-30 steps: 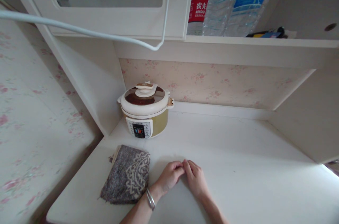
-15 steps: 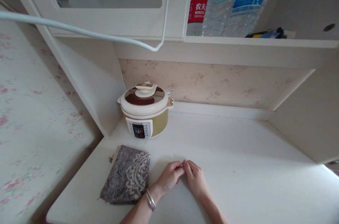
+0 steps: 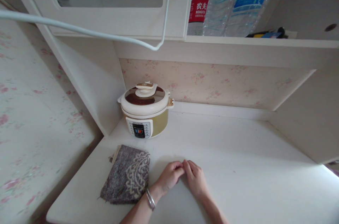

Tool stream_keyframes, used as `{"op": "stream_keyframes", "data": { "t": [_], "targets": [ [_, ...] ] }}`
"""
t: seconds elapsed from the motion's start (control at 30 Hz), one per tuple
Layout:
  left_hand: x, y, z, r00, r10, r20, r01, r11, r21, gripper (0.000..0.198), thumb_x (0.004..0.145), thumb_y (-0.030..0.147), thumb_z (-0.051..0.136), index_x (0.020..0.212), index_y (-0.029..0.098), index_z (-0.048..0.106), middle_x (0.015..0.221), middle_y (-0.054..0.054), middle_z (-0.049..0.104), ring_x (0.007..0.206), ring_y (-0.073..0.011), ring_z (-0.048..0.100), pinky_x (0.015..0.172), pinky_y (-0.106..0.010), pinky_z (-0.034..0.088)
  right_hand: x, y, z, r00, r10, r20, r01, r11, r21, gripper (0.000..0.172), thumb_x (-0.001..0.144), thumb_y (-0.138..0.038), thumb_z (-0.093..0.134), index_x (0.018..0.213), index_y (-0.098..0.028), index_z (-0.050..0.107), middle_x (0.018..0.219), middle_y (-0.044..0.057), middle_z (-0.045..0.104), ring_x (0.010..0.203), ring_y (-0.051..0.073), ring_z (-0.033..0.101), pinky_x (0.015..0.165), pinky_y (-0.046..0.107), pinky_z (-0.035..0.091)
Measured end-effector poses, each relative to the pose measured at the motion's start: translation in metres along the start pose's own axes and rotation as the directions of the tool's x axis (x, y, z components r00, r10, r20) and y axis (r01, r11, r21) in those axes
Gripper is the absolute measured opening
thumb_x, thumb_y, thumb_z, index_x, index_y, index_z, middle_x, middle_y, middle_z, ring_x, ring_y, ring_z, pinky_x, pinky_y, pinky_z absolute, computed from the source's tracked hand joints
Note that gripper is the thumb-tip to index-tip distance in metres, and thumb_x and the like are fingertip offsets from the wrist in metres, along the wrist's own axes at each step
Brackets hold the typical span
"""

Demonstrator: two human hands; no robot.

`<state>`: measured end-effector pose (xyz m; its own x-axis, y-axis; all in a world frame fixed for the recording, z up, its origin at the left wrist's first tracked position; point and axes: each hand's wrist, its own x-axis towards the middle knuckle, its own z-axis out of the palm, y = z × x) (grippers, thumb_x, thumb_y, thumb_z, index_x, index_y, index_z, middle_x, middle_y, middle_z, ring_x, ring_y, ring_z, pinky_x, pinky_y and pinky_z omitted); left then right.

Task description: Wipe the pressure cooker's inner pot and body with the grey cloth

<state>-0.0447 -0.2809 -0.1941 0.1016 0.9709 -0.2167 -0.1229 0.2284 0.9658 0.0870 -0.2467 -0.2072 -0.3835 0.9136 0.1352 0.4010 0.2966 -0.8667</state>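
Observation:
My left hand [image 3: 171, 176] and my right hand [image 3: 195, 178] rest on the white tabletop [image 3: 254, 181], their fingertips meeting in the middle. Both are loosely closed with the fingers curled in, and no object shows in either. A silver bangle [image 3: 150, 200] circles my left wrist. Just left of that forearm lies a folded grey-brown cloth [image 3: 119, 174] with a cream scroll pattern, close to the wrist. Behind the cloth stands a pressure cooker [image 3: 160, 123] with a cream and brown lid and a control panel facing forward, apart from both hands.
A cabinet [image 3: 119, 22] overhangs the back of the table. Its open shelf [image 3: 238, 41] holds several plastic bottles [image 3: 219, 8]. A white cable [image 3: 106, 35] crosses in front of the cabinet door. Side panels bound the tabletop left and right.

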Motion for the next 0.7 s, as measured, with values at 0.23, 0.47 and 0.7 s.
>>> {"op": "stream_keyframes", "data": {
  "t": [0.23, 0.47, 0.7],
  "targets": [
    [0.0006, -0.0013, -0.0001, 1.000, -0.003, 0.005, 0.003, 1.000, -0.006, 0.019, 0.079, 0.033, 0.055, 0.069, 0.017, 0.053, 0.050, 0.007, 0.031, 0.047, -0.0074, 0.025, 0.046, -0.025, 0.015, 0.0004, -0.0001, -0.0004, 1.000, -0.020, 0.013, 0.020, 1.000, -0.022, 0.044, 0.097, -0.044, 0.031, 0.072, -0.019, 0.057, 0.071, 0.003, 0.060, 0.067, 0.015, 0.054, 0.065, 0.024, 0.035],
    [0.0010, -0.0018, -0.0006, 1.000, -0.009, -0.005, 0.009, 1.000, -0.005, 0.020, 0.078, 0.034, 0.056, 0.070, 0.016, 0.054, 0.051, 0.007, 0.032, 0.047, -0.0072, 0.026, 0.047, -0.024, 0.015, -0.0003, -0.0036, -0.0013, 1.000, -0.011, -0.001, 0.011, 1.000, -0.011, 0.045, 0.097, -0.045, 0.031, 0.072, -0.020, 0.058, 0.071, 0.004, 0.061, 0.066, 0.016, 0.054, 0.065, 0.024, 0.037],
    [0.0010, -0.0021, -0.0002, 1.000, -0.007, 0.008, 0.007, 1.000, 0.003, 0.020, 0.079, 0.034, 0.055, 0.069, 0.017, 0.052, 0.050, 0.007, 0.031, 0.046, -0.0076, 0.025, 0.046, -0.025, 0.015, -0.0001, -0.0013, -0.0005, 1.000, -0.020, 0.005, 0.020, 1.000, -0.021, 0.045, 0.097, -0.045, 0.031, 0.072, -0.020, 0.058, 0.072, 0.003, 0.061, 0.067, 0.016, 0.055, 0.065, 0.024, 0.037]
  ]
}}
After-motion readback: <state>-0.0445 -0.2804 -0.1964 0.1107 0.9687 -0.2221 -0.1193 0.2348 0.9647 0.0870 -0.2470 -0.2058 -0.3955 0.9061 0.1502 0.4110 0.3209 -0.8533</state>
